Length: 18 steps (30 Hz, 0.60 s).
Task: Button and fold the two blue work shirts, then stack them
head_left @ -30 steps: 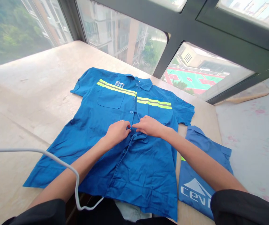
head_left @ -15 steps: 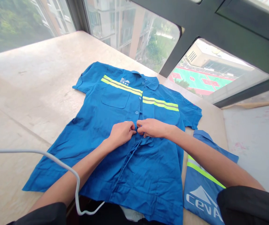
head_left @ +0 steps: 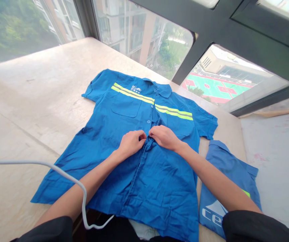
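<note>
Shirt [head_left: 124, 122] points collar [head_left: 164, 91] away from me, long axis leaning right; my right hand [head_left: 163, 137] pinches its front, left hand [head_left: 133, 143] curled, grip unclear.

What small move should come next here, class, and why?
Perhaps ease the edge of the shirt pinched by the right hand toward the left hand: both hands sit close together at its opening, and a button just above them lies uncovered.
</note>
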Tool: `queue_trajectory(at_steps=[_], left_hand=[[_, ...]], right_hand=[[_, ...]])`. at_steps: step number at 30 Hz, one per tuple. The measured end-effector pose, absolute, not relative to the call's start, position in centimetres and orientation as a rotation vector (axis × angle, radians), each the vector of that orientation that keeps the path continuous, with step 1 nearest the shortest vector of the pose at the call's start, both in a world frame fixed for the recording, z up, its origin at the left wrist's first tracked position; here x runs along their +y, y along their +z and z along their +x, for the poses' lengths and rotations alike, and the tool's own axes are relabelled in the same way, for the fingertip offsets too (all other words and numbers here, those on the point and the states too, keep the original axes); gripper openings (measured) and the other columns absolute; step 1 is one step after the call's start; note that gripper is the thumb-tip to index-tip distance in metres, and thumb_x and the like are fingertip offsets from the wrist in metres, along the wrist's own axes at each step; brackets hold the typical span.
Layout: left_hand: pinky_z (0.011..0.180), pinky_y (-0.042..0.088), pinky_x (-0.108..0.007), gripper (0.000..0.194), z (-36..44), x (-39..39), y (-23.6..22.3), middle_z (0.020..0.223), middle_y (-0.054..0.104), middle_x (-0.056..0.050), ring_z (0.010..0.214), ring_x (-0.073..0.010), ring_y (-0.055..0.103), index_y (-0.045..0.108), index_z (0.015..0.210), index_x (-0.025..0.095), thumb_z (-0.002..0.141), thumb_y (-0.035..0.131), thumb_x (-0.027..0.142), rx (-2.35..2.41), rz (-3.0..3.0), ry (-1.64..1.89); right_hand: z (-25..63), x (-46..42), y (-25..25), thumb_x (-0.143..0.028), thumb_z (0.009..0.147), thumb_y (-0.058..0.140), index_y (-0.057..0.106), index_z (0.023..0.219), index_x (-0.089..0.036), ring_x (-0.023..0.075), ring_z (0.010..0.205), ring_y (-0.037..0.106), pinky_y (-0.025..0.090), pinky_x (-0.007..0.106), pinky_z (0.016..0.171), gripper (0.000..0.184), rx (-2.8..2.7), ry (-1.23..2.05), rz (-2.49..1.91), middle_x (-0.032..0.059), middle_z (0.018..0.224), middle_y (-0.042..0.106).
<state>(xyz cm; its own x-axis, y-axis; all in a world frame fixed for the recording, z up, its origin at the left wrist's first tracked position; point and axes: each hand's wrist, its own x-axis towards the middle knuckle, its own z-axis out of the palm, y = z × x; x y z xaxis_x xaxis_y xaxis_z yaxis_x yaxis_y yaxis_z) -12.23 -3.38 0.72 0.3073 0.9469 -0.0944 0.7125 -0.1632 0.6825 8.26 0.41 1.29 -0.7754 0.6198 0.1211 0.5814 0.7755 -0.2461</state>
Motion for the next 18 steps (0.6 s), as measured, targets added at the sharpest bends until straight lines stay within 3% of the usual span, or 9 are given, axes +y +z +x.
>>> queue_trajectory(at_steps=[6,10,18], left_hand=[[0.061,0.047,-0.024,0.014,-12.4,-2.7,-0.3,0.078,0.073,-0.001,0.068,-0.0153,0.066,0.069,0.083,0.019,0.080,0.061,0.030,1.310,1.591,0.665],[0.048,0.045,-0.022,0.025,-12.3,-2.6,-0.4,0.071,0.070,0.000,0.049,-0.0111,0.058,0.065,0.092,0.016,0.075,0.067,0.034,1.237,1.283,0.683],[0.045,0.042,-0.017,0.019,-12.0,-2.9,0.7,0.062,0.065,0.002,0.048,-0.0086,0.057,0.068,0.087,0.015,0.077,0.069,0.031,1.286,1.238,0.648]], right_hand=[[8.2,-0.2,1.4,-0.016,0.093,0.054,0.063,0.121,-0.018,0.0224,0.099,0.059,0.041,0.034,0.082,0.030,-2.678,0.477,-0.838,0.0091,0.105,0.068],[8.7,-0.1,1.5,-0.021,0.093,0.061,0.069,0.114,-0.021,0.0219,0.096,0.058,0.040,0.036,0.084,0.023,-2.625,0.525,-0.798,0.0080,0.101,0.067],[9.3,0.8,2.0,-0.025,0.089,0.070,0.074,0.107,-0.021,0.0212,0.090,0.053,0.040,0.034,0.080,0.019,-2.719,0.494,-0.727,0.0076,0.095,0.062]])
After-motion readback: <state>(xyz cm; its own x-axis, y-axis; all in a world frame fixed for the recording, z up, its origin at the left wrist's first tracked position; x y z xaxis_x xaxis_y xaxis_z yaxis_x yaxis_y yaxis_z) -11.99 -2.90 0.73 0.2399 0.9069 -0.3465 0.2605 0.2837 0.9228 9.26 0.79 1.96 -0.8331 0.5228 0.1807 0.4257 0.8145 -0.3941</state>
